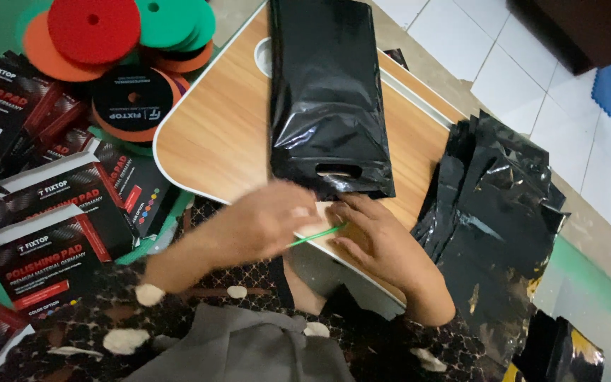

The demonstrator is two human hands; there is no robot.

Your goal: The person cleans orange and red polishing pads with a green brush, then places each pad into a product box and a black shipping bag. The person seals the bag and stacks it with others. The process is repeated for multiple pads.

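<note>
In the centre of the frame a black plastic bag [330,92] with a cut-out handle lies flat on the small wooden table [213,134]. Both hands meet at its lower edge: the left hand [263,223] is blurred, its grip pinching a thin green strip [317,235]; the right hand [380,240] rests fingers-down beside the bag, its grip loose, holding nothing visible. A pile of black bags [493,219] lies at right, boxes [44,247] and foam discs [118,42] at left.

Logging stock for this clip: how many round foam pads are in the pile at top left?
6 at least: red on orange, two green, another orange beneath, black in front. More may be hidden.
</note>
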